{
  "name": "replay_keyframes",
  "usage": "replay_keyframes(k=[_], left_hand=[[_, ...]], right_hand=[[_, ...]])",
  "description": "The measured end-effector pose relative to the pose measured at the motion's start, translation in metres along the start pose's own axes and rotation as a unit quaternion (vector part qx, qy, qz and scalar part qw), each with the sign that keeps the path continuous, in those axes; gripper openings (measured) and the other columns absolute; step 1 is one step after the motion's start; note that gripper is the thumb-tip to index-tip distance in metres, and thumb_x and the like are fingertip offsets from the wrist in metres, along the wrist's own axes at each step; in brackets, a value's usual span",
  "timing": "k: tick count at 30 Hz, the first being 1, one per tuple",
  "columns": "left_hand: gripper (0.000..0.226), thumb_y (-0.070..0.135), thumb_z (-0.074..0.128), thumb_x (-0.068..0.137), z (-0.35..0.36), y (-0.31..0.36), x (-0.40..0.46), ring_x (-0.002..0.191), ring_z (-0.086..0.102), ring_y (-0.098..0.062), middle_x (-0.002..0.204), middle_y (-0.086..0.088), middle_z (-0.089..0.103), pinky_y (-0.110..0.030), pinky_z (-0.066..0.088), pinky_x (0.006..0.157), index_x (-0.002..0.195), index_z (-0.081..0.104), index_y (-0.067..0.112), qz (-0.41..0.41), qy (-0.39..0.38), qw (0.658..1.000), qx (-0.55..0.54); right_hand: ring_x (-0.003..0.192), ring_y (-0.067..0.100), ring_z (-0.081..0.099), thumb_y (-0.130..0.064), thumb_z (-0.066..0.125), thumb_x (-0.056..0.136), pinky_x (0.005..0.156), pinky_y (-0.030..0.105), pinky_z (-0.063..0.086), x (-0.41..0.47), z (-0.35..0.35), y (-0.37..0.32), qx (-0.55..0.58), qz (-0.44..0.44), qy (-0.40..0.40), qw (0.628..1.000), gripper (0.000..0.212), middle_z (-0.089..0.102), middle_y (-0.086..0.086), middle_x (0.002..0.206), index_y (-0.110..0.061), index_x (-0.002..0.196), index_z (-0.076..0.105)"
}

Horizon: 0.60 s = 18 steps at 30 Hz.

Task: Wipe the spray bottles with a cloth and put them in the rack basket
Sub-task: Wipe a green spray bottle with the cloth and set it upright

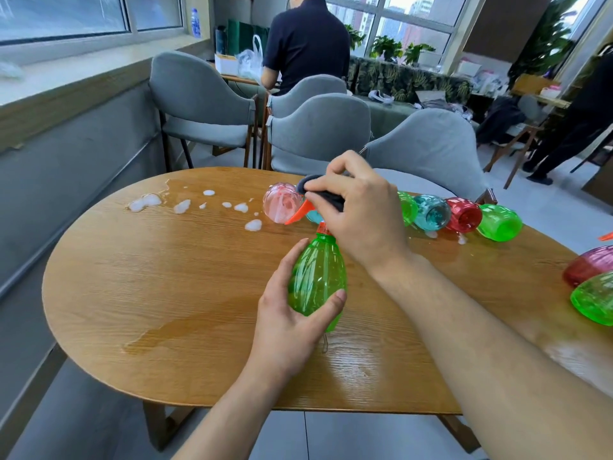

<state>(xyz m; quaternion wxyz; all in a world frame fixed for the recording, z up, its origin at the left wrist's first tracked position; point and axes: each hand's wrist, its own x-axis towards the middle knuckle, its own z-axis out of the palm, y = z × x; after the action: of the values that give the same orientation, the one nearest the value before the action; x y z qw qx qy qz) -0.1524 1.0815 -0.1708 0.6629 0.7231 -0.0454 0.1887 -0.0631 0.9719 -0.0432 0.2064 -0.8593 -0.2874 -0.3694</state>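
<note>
My left hand grips the body of a green spray bottle, held above the wooden table with its orange spray head pointing away from me. My right hand pinches a dark grey cloth around that spray head. Behind it lie a pink bottle and a row of bottles on their sides: green, teal, red and green. No rack basket is in view.
White foam blobs and a wet patch mark the tabletop. A red bottle and a green bottle lie at the right edge. Grey chairs stand behind the table. A seated person is beyond them.
</note>
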Motion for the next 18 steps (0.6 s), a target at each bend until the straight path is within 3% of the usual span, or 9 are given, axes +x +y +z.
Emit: replay_keyframes(k=[5, 8, 10, 15, 18], left_hand=[[0.083, 0.054, 0.084, 0.078, -0.001, -0.002, 0.001, 0.132, 0.063, -0.013, 0.142, 0.011, 0.066, -0.048, 0.054, 0.111, 0.152, 0.047, 0.049, -0.004, -0.005, 1.000, 0.007], [0.085, 0.055, 0.084, 0.077, -0.001, -0.003, 0.001, 0.132, 0.063, -0.010, 0.141, 0.012, 0.067, -0.047, 0.053, 0.111, 0.154, 0.047, 0.044, -0.009, 0.000, 1.000, 0.011], [0.087, 0.056, 0.084, 0.077, -0.002, -0.002, 0.002, 0.130, 0.063, -0.008, 0.139, 0.012, 0.067, -0.046, 0.054, 0.110, 0.155, 0.047, 0.040, -0.010, 0.000, 1.000, 0.014], [0.083, 0.053, 0.084, 0.079, -0.003, -0.002, 0.003, 0.133, 0.062, -0.015, 0.143, 0.010, 0.065, -0.049, 0.053, 0.111, 0.153, 0.047, 0.047, -0.003, 0.006, 1.000, 0.015], [0.084, 0.055, 0.084, 0.079, -0.003, -0.003, 0.002, 0.134, 0.062, -0.015, 0.143, 0.010, 0.065, -0.049, 0.053, 0.111, 0.153, 0.046, 0.046, -0.005, 0.007, 1.000, 0.017]], right_hand=[[0.079, 0.011, 0.060, -0.030, 0.077, 0.094, 0.068, 0.027, 0.051, -0.002, 0.000, 0.004, 0.000, 0.036, 0.034, 0.999, 0.010, 0.059, -0.008, 0.096, -0.023, 0.099, 0.082], [0.079, 0.015, 0.063, -0.030, 0.078, 0.093, 0.069, 0.035, 0.056, -0.018, 0.006, -0.011, 0.021, -0.046, -0.041, 0.998, 0.010, 0.061, -0.007, 0.099, -0.023, 0.100, 0.082], [0.078, 0.015, 0.063, -0.030, 0.078, 0.093, 0.067, 0.033, 0.055, -0.024, 0.008, -0.017, 0.016, -0.079, -0.066, 0.995, 0.010, 0.061, -0.007, 0.100, -0.024, 0.100, 0.081], [0.080, 0.013, 0.063, -0.029, 0.078, 0.094, 0.067, 0.020, 0.044, -0.018, 0.006, -0.006, 0.005, 0.023, 0.027, 0.999, 0.009, 0.061, -0.006, 0.099, -0.021, 0.098, 0.081], [0.081, 0.014, 0.064, -0.028, 0.079, 0.094, 0.069, 0.020, 0.045, -0.022, 0.009, -0.011, 0.014, 0.014, 0.001, 1.000, 0.009, 0.061, -0.005, 0.099, -0.020, 0.099, 0.081]])
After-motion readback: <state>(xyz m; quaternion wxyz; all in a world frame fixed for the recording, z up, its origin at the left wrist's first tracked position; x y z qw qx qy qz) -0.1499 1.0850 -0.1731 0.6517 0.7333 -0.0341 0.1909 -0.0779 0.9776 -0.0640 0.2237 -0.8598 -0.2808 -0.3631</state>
